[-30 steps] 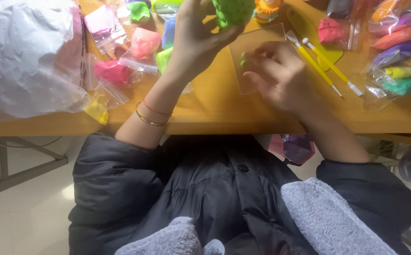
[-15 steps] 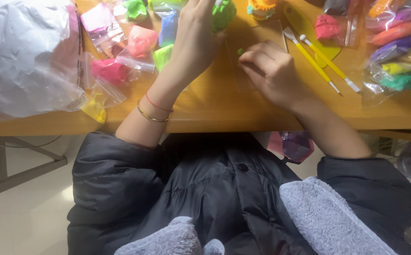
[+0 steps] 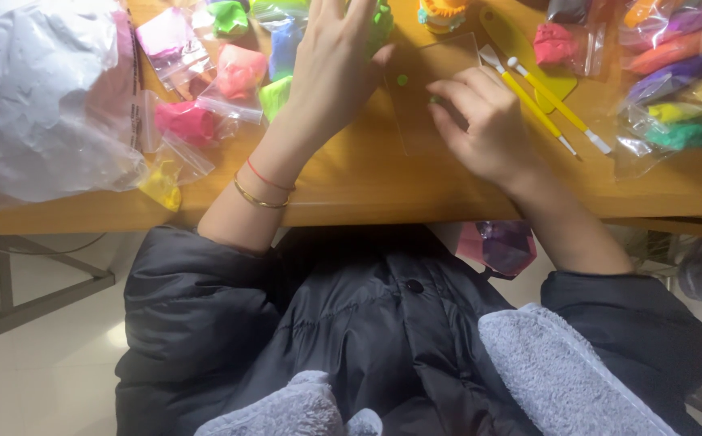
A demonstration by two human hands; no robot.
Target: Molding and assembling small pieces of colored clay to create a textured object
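My left hand reaches across the wooden table, fingers closed around a lump of bright green clay that shows past my fingertips. My right hand rests on a clear plastic sheet lying flat on the table. Its fingertips are curled together over a tiny bit of green clay. A small green clay dot sits on the sheet between both hands. Gold and red bracelets circle my left wrist.
Two yellow sculpting tools lie right of my right hand. Bagged clay is on both sides: pink, light pink, blue, yellow, red, mixed colours. A big white plastic bag fills the left.
My left hand has lowered toward the table with the green lump. My right hand's fingers moved onto the clear sheet, and a small green dot now lies there.
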